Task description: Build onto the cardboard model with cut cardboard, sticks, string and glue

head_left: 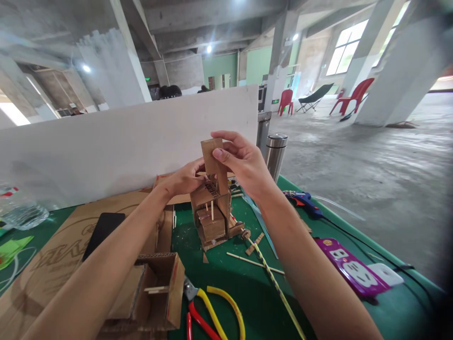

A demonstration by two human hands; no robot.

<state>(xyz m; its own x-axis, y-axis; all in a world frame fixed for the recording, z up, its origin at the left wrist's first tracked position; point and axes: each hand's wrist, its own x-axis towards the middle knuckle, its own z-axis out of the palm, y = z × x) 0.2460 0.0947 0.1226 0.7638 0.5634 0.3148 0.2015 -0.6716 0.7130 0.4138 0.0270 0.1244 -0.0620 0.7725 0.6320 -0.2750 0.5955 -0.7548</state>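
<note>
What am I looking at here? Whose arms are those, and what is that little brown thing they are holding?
The one picture comes from a camera worn on a person's head, looking down, so the two bare arms are that person's own. The right hand pinches a flat brown cardboard strip at the top of a small cardboard model house, and the left hand steadies it from the side. It stands on a green table. Nearby lie pliers with red and yellow handles, thin wooden sticks, a purple and white power strip, a blue glue gun, a black phone and an open cardboard box.
</note>
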